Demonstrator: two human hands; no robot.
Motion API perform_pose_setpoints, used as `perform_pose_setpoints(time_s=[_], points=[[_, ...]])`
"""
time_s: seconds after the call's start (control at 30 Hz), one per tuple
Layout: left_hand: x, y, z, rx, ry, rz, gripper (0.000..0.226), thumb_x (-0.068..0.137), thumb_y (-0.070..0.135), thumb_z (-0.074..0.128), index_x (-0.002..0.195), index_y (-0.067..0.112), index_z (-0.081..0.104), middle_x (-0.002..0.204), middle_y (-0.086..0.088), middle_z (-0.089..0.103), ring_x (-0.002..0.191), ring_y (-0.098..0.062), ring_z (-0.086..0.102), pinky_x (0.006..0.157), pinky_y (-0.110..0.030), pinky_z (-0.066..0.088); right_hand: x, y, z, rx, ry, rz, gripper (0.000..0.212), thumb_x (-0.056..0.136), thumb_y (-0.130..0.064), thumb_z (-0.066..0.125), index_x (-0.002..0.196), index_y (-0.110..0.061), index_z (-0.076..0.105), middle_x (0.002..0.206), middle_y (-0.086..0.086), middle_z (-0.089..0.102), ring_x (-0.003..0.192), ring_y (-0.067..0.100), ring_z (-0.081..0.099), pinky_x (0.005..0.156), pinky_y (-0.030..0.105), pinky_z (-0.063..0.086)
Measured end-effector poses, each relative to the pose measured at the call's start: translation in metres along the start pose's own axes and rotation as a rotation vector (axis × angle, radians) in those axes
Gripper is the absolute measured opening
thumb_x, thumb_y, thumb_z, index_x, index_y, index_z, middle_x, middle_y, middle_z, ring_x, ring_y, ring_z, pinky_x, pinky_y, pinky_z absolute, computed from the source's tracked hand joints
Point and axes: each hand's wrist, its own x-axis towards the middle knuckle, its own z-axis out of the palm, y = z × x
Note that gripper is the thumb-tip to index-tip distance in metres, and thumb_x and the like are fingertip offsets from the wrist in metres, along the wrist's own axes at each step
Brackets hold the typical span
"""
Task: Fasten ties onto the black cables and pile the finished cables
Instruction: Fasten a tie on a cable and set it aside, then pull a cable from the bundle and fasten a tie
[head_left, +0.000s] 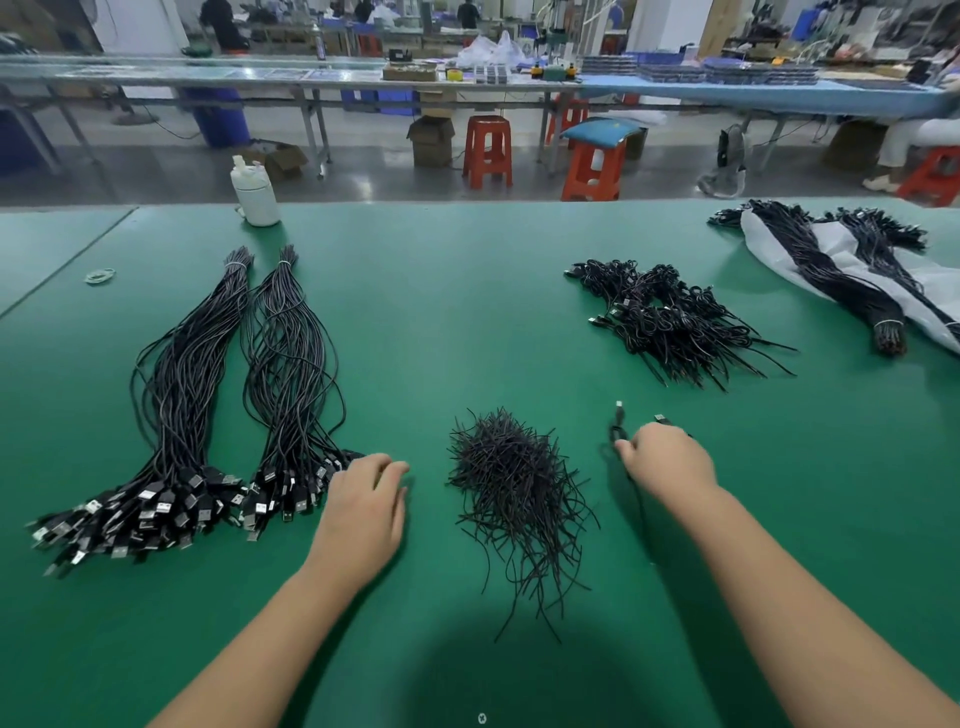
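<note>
The right hand (667, 460) has its fingers curled round a folded black cable (618, 428), whose two plugs stick out beyond the knuckles toward the far edge of the bench (426, 322); whether a tie is already on it is hidden by the hand. The left hand (363, 499) lies flat and relaxed on the green surface, holding nothing, its fingertips just beside the plug ends of the nearer of two long bundles of loose cables (291, 374) that run along the left side of the bench. Between the hands, toward the near edge, sits the heap of short black ties (514, 488). Farther out on the right is the pile of finished cables (670, 317), folded and tangled together, and past it, at the far right corner, more bundled cables lie on a white plastic bag (779, 249). A white bottle (254, 192) stands at the far edge and some rubber bands (100, 275) lie near the left edge. This looks like the changeover between pieces: the held cable probably goes to the finished pile or still needs its tie. The next move calls for either a short toss forward and right, or picking one single tie from the heap without dragging others.
</note>
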Motion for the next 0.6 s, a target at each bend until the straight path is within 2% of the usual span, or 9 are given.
perform_pose_setpoints(time_s=[0.1, 0.2, 0.27, 0.5, 0.6], points=[[-0.013, -0.021, 0.013, 0.079, -0.022, -0.025, 0.026, 0.082, 0.007, 0.064, 0.107, 0.008, 0.067, 0.111, -0.011, 0.061, 0.11, -0.03, 0.058, 0.089, -0.044, 0.042, 0.017, 0.032, 0.006, -0.135, 0.0, 0.11, 0.042, 0.101, -0.038, 0.051, 0.066, -0.015, 0.042, 0.066, 0.001, 0.048, 0.068, 0.025, 0.055, 0.06, 0.028, 0.043], [-0.018, -0.026, 0.019, 0.082, -0.005, -0.049, 0.032, 0.083, 0.018, 0.044, 0.106, 0.01, 0.064, 0.112, -0.01, 0.059, 0.115, -0.028, 0.054, 0.092, -0.042, 0.037, 0.025, 0.049, 0.013, -0.245, -0.021, 0.092, 0.042, 0.099, -0.039, 0.054, 0.066, -0.016, 0.04, 0.068, 0.0, 0.049, 0.067, 0.023, 0.054, 0.056, 0.028, 0.04], [-0.018, -0.026, 0.02, 0.081, -0.008, -0.038, 0.036, 0.083, 0.019, 0.039, 0.106, 0.01, 0.065, 0.113, -0.01, 0.059, 0.116, -0.029, 0.053, 0.094, -0.042, 0.037, 0.028, 0.055, 0.015, -0.291, -0.014, 0.043, 0.043, 0.099, -0.04, 0.055, 0.065, -0.017, 0.04, 0.067, -0.001, 0.049, 0.06, 0.02, 0.05, 0.051, 0.027, 0.036], [-0.018, -0.027, 0.02, 0.036, -0.022, -0.075, 0.033, 0.081, 0.015, 0.044, 0.104, 0.009, 0.066, 0.114, -0.008, 0.06, 0.117, -0.027, 0.054, 0.098, -0.039, 0.037, 0.034, 0.062, 0.006, -0.412, 0.104, -0.005, 0.039, 0.097, -0.047, 0.055, 0.072, -0.019, 0.042, 0.069, -0.005, 0.05, 0.061, 0.018, 0.054, 0.047, 0.025, 0.033], [-0.018, -0.029, 0.023, 0.02, -0.022, -0.074, 0.03, 0.079, 0.006, 0.053, 0.106, 0.007, 0.065, 0.117, -0.01, 0.06, 0.119, -0.027, 0.054, 0.099, -0.041, 0.041, 0.029, 0.043, 0.015, -0.238, 0.127, -0.066, 0.036, 0.099, -0.047, 0.049, 0.077, -0.018, 0.052, 0.066, -0.005, 0.054, 0.058, 0.015, 0.055, 0.047, 0.024, 0.037]])
